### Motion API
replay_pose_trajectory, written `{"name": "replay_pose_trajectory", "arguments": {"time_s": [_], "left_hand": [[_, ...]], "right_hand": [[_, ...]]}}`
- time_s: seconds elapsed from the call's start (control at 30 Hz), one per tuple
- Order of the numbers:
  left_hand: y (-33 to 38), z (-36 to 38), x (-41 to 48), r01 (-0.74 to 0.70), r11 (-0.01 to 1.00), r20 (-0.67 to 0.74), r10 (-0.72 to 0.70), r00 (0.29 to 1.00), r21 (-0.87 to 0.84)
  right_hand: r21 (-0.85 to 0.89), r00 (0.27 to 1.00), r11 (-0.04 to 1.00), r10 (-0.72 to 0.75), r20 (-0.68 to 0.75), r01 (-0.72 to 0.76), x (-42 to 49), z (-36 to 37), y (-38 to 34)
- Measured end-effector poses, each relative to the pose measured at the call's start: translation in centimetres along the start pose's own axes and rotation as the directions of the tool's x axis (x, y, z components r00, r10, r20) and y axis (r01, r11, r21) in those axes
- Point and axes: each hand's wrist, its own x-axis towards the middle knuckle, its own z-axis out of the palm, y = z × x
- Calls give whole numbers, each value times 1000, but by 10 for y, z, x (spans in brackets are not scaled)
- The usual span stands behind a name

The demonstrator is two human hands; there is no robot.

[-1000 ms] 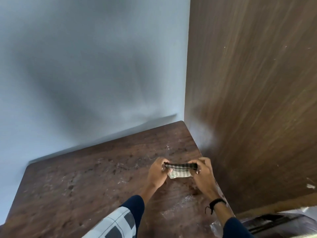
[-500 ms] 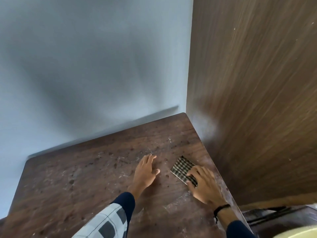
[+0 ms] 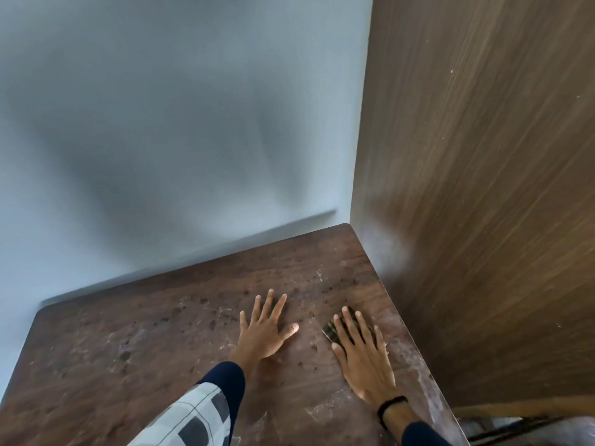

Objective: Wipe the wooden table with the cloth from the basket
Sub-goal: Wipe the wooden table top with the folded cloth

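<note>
The dark wooden table fills the lower part of the head view, marked with dust, crumbs and pale streaks. A small folded checked cloth lies flat on it near the right edge. My right hand presses down on the cloth with fingers spread, covering most of it. My left hand rests flat on the bare wood to the left of the cloth, fingers apart, holding nothing. The basket is out of view.
A pale blue wall runs behind the table. A tall wooden panel stands hard against the table's right edge. A dark object shows low at the bottom right, beyond the table.
Both hands held the folded cloth up between them a second ago. The cloth then went down on the table, my left hand let go, and my right hand slid flat on top of it.
</note>
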Motion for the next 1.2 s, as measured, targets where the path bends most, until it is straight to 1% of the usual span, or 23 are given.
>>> {"name": "replay_pose_trajectory", "arguments": {"time_s": [0.07, 0.13, 0.2, 0.3, 0.33, 0.37, 0.4, 0.5, 0.53, 0.6, 0.7, 0.77, 0.83, 0.93, 1.0, 1.2], "left_hand": [[-4, 1, 1, -9, 1000, -21, 8, 1000, -22], [-6, 0, 6, -26, 999, -39, 25, 999, -26], [-5, 1, 9, -38, 999, -32, 37, 999, -20], [-4, 4, 14, -41, 999, -5, 41, 999, -4], [-4, 4, 15, -39, 999, 2, 39, 999, 3], [-4, 5, 17, -36, 999, 8, 36, 999, 10], [-5, 6, 18, -33, 999, 14, 33, 999, 21], [-7, 8, 20, -37, 998, 26, 35, 999, 53], [-6, 9, 22, -38, 998, 24, 36, 999, 55], [-3, 8, 27, -38, 998, 13, 38, 999, 52], [5, 1, 34, -33, 999, 0, 33, 999, 26], [8, -3, 38, -13, 1000, -8, 13, 1000, 6], [12, -6, 41, 9, 1000, 15, -9, 1000, 7], [17, -6, 45, 24, 998, 80, -28, 996, 61], [19, -6, 47, 33, 997, 107, -40, 993, 71], [26, -9, 46, 46, 997, 92, -52, 994, 68]], "right_hand": [[-23, 997, 997, -68, -32, 68, -2, 4, 2], [-50, 996, 996, -73, -56, 70, 11, -2, 8], [-67, 999, 998, 18, -45, -21, 30, -7, 9], [23, 967, 967, 255, -22, -254, 54, -13, -1], [55, 953, 953, 301, -31, -299, 59, -13, -7], [71, 949, 948, 314, -32, -311, 61, -13, -14], [66, 958, 957, 285, -30, -283, 59, -10, -19], [22, 995, 995, 98, -1, -98, 48, -1, -16], [20, 997, 997, 75, 4, -75, 48, -2, -8], [-4, 996, 996, 93, -10, -93, 59, -8, 7], [43, 970, 969, 243, 10, -243, 84, -18, 17], [68, 953, 951, 304, -5, -302, 95, -22, 11], [69, 956, 954, 292, -9, -291, 97, -20, 6], [5, 977, 977, 212, -12, -212, 93, -13, 15], [-16, 983, 982, 186, 4, -186, 97, -14, 22], [9, 975, 977, 212, 68, -213, 122, -19, 14]]}}
